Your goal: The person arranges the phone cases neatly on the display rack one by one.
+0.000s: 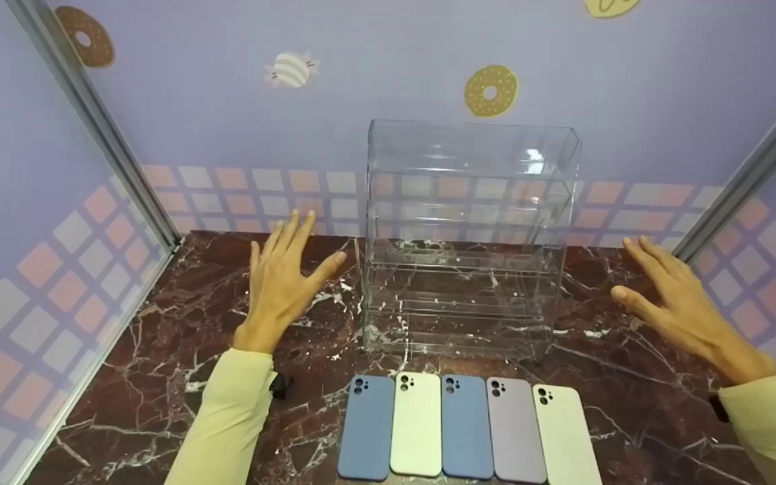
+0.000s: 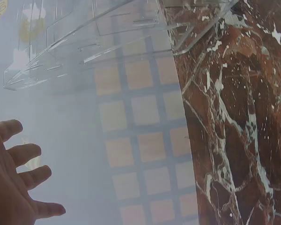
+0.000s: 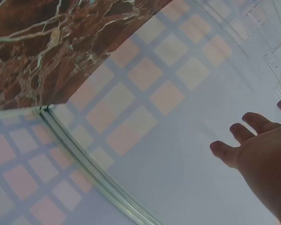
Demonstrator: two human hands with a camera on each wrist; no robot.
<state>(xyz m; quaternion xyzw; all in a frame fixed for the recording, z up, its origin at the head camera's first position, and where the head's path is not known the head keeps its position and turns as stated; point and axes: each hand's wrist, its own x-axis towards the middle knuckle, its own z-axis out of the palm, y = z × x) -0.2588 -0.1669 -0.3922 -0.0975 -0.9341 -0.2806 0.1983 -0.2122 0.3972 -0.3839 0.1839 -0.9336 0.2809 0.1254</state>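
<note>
A clear acrylic tiered rack [image 1: 469, 263] stands upright on the marbled table, its shelves bare. My left hand [image 1: 283, 276] hovers to its left with fingers spread, apart from it and holding nothing. To the rack's right my right hand [image 1: 677, 303] is raised, fingers extended, also holding nothing. In front of the rack lies a row of several phone cases: a blue one [image 1: 366, 431], a pale cream one [image 1: 417, 428], another blue one [image 1: 467, 431], a greyish lilac one [image 1: 517, 434] and a second cream one [image 1: 566, 438]. Part of the rack [image 2: 61, 51] shows in the left wrist view.
A lilac back wall [image 1: 226, 121] with printed sweets and checks stands right behind the rack. Metal corner posts [image 1: 102, 128] join it to side walls at left and right. The dark red marbled tabletop [image 1: 139, 391] extends to both sides of the phone cases.
</note>
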